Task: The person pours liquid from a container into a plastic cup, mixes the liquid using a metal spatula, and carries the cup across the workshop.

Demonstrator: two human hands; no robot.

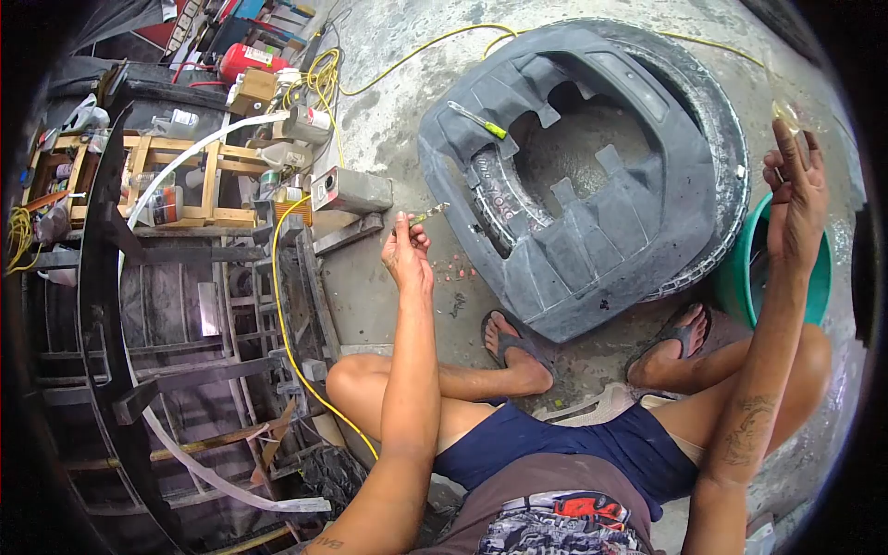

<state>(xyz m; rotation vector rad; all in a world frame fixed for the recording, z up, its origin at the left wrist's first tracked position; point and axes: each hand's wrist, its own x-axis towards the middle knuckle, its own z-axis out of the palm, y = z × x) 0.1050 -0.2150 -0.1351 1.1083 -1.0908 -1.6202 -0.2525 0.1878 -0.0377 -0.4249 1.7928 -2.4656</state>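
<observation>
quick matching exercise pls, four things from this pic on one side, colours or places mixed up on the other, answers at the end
Things:
1. tire
2. tub
3. hand tool
4. tank

Colours or places:
A. red, next to a brown box
B. lying on the grey molded panel
C. partly covered by the grey molded panel
D. green, partly behind the right forearm

Right pairs: 1-C, 2-D, 3-B, 4-A
</observation>
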